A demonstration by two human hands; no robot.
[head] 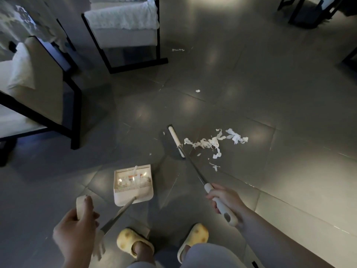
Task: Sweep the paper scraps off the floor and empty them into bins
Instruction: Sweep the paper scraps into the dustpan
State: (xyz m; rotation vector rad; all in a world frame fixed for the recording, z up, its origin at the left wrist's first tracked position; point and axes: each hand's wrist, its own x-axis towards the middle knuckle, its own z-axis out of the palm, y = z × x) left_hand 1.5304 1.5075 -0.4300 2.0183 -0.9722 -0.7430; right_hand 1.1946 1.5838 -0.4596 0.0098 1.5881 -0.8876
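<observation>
Right-hand grip (222, 198) is wrapped around the cream plastic handle of the long-shafted broom (176, 141); left-hand grip (77, 227) is curled round the cream handle top of the cream plastic dustpan (133, 183). White torn paper scraps (210, 144) lie on the grey tiled floor (270, 93), just right of the broom head; some already sit in the pan.

Risks:
- Pan stands apart from the pile; a fast stroke may scatter light scraps past its lip.
- Tilting the pan may spill its contents.
- Two stray scraps (197, 91) farther out may be missed.
</observation>
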